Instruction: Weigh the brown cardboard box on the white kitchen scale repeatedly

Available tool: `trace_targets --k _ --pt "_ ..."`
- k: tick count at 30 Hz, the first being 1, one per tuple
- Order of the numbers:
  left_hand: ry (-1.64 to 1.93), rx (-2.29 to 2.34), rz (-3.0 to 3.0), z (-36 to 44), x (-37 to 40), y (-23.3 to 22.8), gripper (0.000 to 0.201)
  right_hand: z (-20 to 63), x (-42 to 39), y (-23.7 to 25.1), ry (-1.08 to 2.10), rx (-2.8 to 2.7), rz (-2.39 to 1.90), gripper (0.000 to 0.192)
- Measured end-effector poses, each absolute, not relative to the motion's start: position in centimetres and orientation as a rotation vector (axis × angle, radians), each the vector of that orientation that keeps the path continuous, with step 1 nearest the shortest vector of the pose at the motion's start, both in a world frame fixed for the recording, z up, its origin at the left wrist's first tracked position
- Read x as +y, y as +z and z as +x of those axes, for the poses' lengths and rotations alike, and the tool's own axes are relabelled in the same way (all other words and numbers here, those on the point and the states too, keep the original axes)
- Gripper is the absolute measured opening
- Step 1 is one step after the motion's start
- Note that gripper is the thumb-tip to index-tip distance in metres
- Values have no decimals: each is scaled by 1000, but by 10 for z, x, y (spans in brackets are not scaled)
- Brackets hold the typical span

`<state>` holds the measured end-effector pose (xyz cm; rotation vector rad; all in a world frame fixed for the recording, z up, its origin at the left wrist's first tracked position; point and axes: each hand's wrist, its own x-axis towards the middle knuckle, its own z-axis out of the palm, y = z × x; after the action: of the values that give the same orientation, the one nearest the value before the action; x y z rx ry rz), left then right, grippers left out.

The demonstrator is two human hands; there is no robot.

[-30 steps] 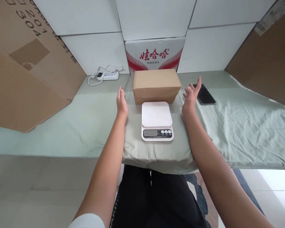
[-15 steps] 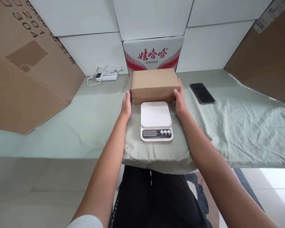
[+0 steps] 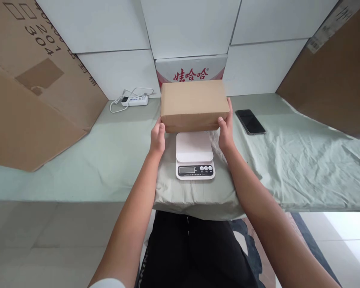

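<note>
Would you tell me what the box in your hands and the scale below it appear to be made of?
The box looks like plain brown cardboard, matte, with folded edges. The scale appears to be smooth white plastic with a slight sheen, though its top plate could be something else.

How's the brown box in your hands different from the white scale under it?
The cardboard box is plain brown, wider and taller; the kitchen scale is white, flat, with a display and buttons. The box is gripped by the left hand and right hand; the scale lies untouched on the cloth. Both are rectangular.
</note>
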<state>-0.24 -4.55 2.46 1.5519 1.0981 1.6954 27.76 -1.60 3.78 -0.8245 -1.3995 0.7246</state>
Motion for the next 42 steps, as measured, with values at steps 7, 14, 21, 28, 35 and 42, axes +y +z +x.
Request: trace_targets --k 7,14,21,28,35,42 --pt "1703 1053 1511 6 -113 21 82 298 -69 31 592 -1474 -864 99" --pt "1656 1052 1415 11 -156 10 83 313 -108 16 583 -1483 -909 91" --pt "1628 1073 1420 12 -159 8 79 307 -115 23 607 -1457 -941 87" --pt "1812 1184 1387 -2 -155 9 93 321 -102 18 535 -1197 -978 90" --pt "1837 1181 1298 -4 -153 12 97 328 -97 16 562 -1199 -997 93" --pt "1726 1105 1345 3 -156 11 94 315 -106 16 695 -1314 -899 80"
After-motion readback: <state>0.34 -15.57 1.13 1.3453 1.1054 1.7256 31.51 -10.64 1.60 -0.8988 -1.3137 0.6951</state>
